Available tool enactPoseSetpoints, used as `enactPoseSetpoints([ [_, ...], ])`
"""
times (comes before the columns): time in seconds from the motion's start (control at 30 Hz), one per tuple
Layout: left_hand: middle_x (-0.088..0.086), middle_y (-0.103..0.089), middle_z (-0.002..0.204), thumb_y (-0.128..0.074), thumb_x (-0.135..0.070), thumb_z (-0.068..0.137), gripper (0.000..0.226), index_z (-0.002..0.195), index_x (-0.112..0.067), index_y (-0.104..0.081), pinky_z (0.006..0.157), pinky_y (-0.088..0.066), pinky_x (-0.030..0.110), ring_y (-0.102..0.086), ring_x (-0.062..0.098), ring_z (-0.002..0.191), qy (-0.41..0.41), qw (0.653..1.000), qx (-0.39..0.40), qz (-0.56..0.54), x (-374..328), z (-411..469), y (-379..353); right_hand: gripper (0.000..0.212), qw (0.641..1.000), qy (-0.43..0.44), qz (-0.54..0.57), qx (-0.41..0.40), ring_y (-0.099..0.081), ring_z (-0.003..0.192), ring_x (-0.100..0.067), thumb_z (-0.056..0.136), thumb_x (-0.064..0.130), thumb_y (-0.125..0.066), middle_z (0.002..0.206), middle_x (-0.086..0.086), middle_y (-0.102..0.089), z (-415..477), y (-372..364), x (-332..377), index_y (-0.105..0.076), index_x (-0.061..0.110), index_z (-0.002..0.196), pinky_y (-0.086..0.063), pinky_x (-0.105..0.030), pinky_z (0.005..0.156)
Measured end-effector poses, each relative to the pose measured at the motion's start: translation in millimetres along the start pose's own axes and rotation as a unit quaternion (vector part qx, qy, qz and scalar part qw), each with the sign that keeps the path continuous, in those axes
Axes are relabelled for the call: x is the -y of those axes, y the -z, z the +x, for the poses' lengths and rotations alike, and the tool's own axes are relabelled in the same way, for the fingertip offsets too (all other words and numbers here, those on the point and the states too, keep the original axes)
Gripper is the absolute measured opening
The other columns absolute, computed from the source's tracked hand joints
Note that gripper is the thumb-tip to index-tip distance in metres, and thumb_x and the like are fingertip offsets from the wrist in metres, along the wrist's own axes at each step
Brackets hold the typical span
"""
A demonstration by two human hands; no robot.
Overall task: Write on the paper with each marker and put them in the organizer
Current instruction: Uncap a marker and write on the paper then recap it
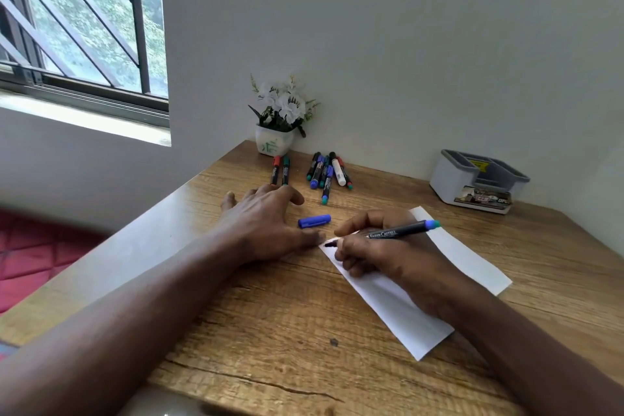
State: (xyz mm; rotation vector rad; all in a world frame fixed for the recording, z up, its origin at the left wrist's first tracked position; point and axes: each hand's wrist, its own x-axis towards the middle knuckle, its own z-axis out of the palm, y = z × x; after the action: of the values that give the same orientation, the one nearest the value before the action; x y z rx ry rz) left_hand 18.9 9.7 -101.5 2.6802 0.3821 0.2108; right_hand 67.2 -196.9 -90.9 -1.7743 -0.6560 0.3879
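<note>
My right hand (pixel 374 246) grips an uncapped black marker (pixel 395 232) with a blue end, its tip touching the left corner of a white paper strip (pixel 462 253) lying on the wooden table (pixel 270 314). My left hand (pixel 266 223) rests flat on the table, its thumb pressing at the paper's corner. The marker's blue cap (pixel 314 221) lies between my two hands. Further back lie a pair of markers (pixel 280 170) and a loose pile of several markers (pixel 327 172). The grey organizer (pixel 479 179) stands at the back right.
A small white pot with white flowers (pixel 280 121) stands in the back corner against the wall. The table's left edge runs diagonally; a red quilted surface (pixel 30 263) lies below it. A barred window (pixel 81 20) is at upper left.
</note>
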Motion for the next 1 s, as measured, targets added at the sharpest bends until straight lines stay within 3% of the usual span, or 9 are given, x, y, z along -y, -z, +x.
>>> enactPoseSetpoints([
  [0.1, -0.001, -0.037, 0.158, -0.063, -0.080, 0.073, 0.078, 0.139, -0.041, -0.046, 0.122, -0.009, 0.059, -0.032, 0.022, 0.148, 0.000, 1.000, 0.001, -0.009, -0.3, -0.5, 0.2, 0.001, 1.000, 0.006, -0.021, -0.008, -0.066, 0.059, -0.017, 0.083, 0.000, -0.073, 0.069, -0.014, -0.074, 1.9, -3.5, 3.3, -0.073, 0.000, 0.082, -0.054, -0.026, 0.056],
  [0.27, -0.002, -0.037, 0.159, -0.063, -0.078, 0.074, 0.076, 0.139, -0.041, -0.047, 0.122, -0.008, 0.060, -0.030, 0.022, 0.148, 0.003, 1.000, 0.003, -0.010, -1.4, -1.1, 1.2, 0.015, 0.992, 0.056, -0.085, -0.070, -0.056, 0.044, -0.013, 0.085, 0.013, -0.073, 0.052, -0.005, -0.063, 5.9, -8.9, -2.4, -0.065, 0.007, 0.073, -0.041, -0.021, 0.042],
  [0.4, -0.002, -0.038, 0.157, -0.062, -0.079, 0.074, 0.074, 0.137, -0.042, -0.048, 0.122, -0.008, 0.059, -0.030, 0.021, 0.148, 0.001, 1.000, 0.002, -0.011, -1.5, -1.9, 1.0, 0.015, 0.984, 0.089, -0.137, -0.068, -0.054, 0.049, -0.006, 0.082, 0.015, -0.076, 0.053, 0.003, -0.061, 6.3, -10.8, -4.1, -0.067, 0.007, 0.072, -0.042, -0.021, 0.050],
  [0.63, -0.002, -0.039, 0.156, -0.061, -0.080, 0.074, 0.072, 0.135, -0.042, -0.050, 0.122, -0.007, 0.060, -0.031, 0.021, 0.147, 0.002, 1.000, 0.003, -0.012, -1.6, -1.3, 1.1, 0.017, 0.989, 0.077, -0.105, -0.062, -0.053, 0.042, -0.007, 0.085, 0.010, -0.072, 0.049, 0.001, -0.058, 6.4, -8.2, -3.8, -0.065, 0.001, 0.073, -0.041, -0.019, 0.044],
  [0.77, -0.003, -0.039, 0.156, -0.062, -0.080, 0.074, 0.072, 0.134, -0.043, -0.051, 0.122, -0.008, 0.061, -0.030, 0.021, 0.148, 0.001, 1.000, 0.002, -0.011, -1.3, -2.0, 1.2, 0.015, 0.983, 0.095, -0.143, -0.061, -0.053, 0.049, -0.010, 0.084, 0.013, -0.072, 0.053, 0.000, -0.059, 7.8, -9.4, -6.6, -0.067, 0.004, 0.074, -0.044, -0.029, 0.053],
  [1.0, -0.003, -0.039, 0.156, -0.062, -0.079, 0.075, 0.071, 0.134, -0.042, -0.051, 0.122, -0.009, 0.061, -0.031, 0.022, 0.147, 0.002, 1.000, 0.004, -0.005, -1.6, -1.6, 1.4, 0.016, 0.988, 0.083, -0.114, -0.059, -0.052, 0.040, -0.010, 0.086, 0.006, -0.071, 0.047, 0.001, -0.058, 6.5, -8.9, -4.8, -0.063, -0.002, 0.074, -0.039, -0.018, 0.041],
])
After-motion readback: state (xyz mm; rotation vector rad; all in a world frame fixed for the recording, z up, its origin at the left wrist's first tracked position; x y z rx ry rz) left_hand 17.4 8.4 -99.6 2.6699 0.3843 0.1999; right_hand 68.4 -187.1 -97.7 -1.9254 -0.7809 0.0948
